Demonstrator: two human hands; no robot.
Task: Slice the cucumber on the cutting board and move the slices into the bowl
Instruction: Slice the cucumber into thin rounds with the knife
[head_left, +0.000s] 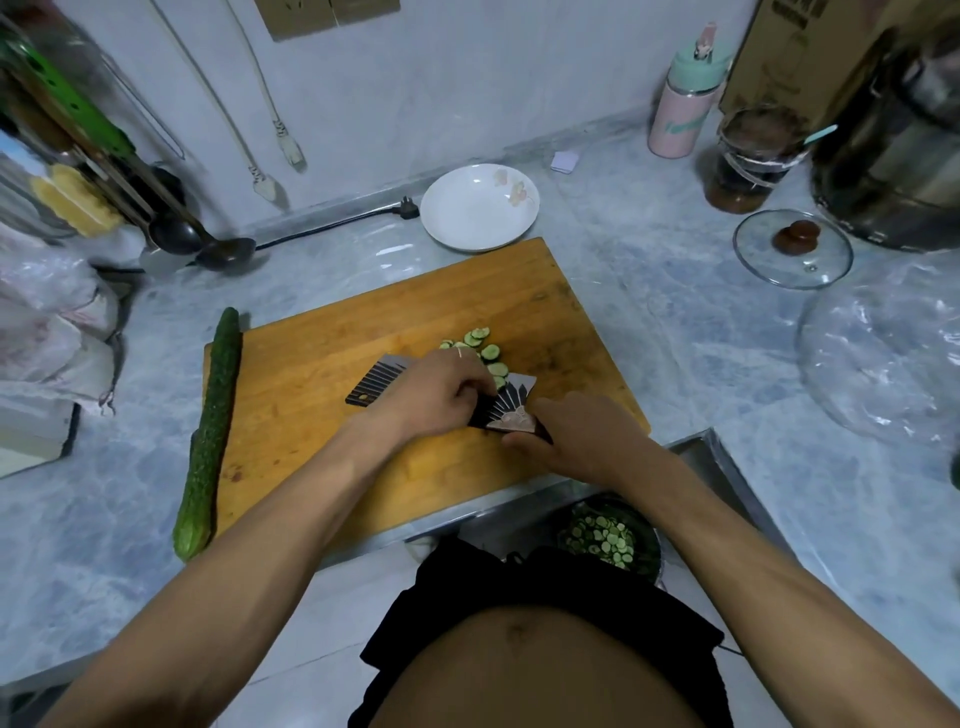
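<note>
Two hands are working mid-frame over the board (322, 374). The right hand (566, 441) is curling its grip round the knife (498, 410) handle, blade lying flat. The left hand (436, 395) is resting bent fingers on the blade, beside loose slices (480, 343). A whole cucumber (210, 436) is lying along the board's left edge on the surface (701, 332). Low in the frame, a dark bowl (649, 545) is holding many slices. A white dish (467, 208) is sitting bare behind the board.

Dark green cucumber (210, 431), orange-brown cutting board (332, 364), white floral plate (467, 213), black ridged knife (384, 382)
</note>
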